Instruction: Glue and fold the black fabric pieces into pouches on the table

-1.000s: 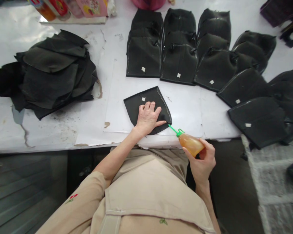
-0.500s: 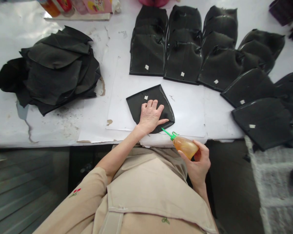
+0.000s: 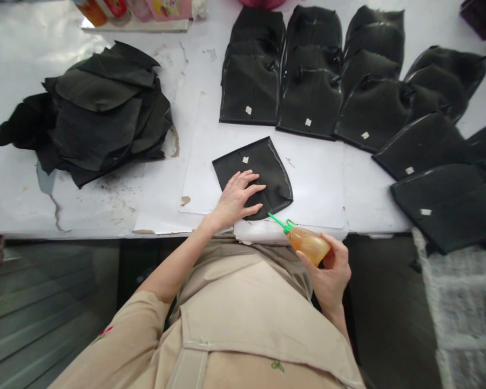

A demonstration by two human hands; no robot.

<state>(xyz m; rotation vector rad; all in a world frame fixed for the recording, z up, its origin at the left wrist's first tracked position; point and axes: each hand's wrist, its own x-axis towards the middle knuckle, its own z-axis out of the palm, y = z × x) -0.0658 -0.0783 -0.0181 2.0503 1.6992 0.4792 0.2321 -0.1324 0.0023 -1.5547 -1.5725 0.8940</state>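
A black leather-like piece [image 3: 267, 165] with one curved end and a small white tag lies on white paper in front of me. Shiny wet-looking residue runs along its right edge. My left hand [image 3: 240, 195] rests on the piece, fingers stretched out and apart. In my right hand [image 3: 332, 265] is a squeeze bottle [image 3: 309, 243] of amber liquid, tilted, with a long green nozzle. The nozzle's tip is at the near edge of the black piece; whether it touches cannot be made out.
Overlapping black pieces [image 3: 308, 92] with white tags lie in rows across the back and right. A loose heap of black sheets [image 3: 101, 113] is on the left. Bottles and a pink box [image 3: 170, 8] stand at the back left. The table's near edge [image 3: 178, 232] runs before me.
My left hand has slid left on the black piece and its fingers have straightened, uncovering more of the right side. The bottle stays nearly in place. The whole view has shifted slightly.
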